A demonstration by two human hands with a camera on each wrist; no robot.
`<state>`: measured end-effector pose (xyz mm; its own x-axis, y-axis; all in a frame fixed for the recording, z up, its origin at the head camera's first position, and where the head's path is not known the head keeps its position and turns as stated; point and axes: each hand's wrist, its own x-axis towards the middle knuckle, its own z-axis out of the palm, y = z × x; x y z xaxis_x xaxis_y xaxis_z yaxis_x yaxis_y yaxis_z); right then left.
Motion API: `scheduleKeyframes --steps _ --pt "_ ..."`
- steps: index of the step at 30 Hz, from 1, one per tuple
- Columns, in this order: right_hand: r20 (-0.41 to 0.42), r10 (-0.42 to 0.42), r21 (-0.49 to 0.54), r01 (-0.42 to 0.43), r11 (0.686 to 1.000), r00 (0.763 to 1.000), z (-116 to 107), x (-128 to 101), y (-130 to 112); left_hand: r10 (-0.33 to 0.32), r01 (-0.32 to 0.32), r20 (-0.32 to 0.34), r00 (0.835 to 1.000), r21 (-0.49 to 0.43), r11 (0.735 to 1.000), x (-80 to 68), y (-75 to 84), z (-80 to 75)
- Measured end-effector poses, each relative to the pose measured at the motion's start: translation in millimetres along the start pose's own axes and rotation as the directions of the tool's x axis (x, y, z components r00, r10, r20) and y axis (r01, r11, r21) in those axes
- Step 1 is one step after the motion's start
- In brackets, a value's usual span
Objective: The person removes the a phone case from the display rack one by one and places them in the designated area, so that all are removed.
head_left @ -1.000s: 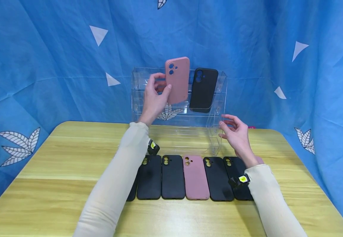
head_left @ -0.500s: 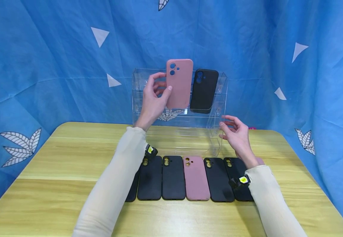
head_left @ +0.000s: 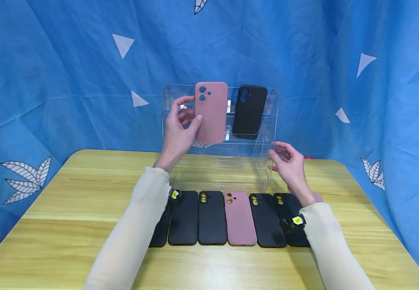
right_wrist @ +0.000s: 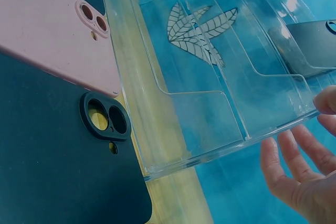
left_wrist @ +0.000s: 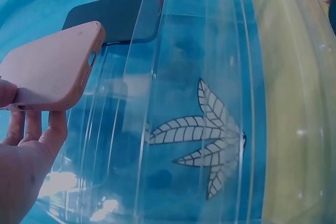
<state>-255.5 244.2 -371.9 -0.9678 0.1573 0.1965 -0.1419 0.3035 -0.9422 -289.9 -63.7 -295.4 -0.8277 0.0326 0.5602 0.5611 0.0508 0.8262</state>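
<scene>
In the head view my left hand [head_left: 180,131] holds a pink phone case [head_left: 211,112] upright by its left edge, thumb on the back face and fingers behind. The case hangs in front of a clear tiered display rack [head_left: 223,161]; whether its bottom touches the rack, I cannot tell. To its right a black phone case [head_left: 250,110] leans in an upper tier. At the rack's right side is my right hand [head_left: 290,167], its loosely bent fingertips against the side panel. The right wrist view shows the thumb and fingers [right_wrist: 286,163] along that panel's edge.
In front of the rack lies a row of several black cases [head_left: 212,217], with a pink case [head_left: 240,219] among them. Another pink case is mostly hidden behind my right wrist. A blue patterned cloth [head_left: 68,80] hangs behind the wooden table [head_left: 68,193].
My left hand has lowered the pink phone case and moved it slightly left, away from the black case in the rack. My right hand has stayed at the rack's side.
</scene>
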Motion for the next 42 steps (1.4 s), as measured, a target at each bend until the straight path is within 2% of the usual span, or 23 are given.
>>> scheduleKeyframes --steps 12,19,27,42 --pt "0.004 -0.005 -0.011 0.005 1.0 1.0 -0.2 1.0 -0.2 -0.054 0.054 0.004 0.999 0.027 0.998 -17.8 -1.6 -19.8" --pt "0.005 -0.001 -0.013 0.002 1.0 1.0 -0.1 0.8 -0.7 -0.08 0.079 0.038 0.996 0.015 0.997 -27.9 -3.5 -30.8" --pt "0.007 -0.005 -0.013 0.006 1.0 1.0 0.0 0.9 -0.5 -0.15 0.149 0.069 0.986 0.029 0.988 -40.4 -6.0 -42.8" --pt "-0.002 0.01 -0.029 -0.011 1.0 1.0 0.7 1.0 -0.9 -0.223 0.22 0.073 0.972 0.055 0.974 -66.2 -14.3 -72.5"
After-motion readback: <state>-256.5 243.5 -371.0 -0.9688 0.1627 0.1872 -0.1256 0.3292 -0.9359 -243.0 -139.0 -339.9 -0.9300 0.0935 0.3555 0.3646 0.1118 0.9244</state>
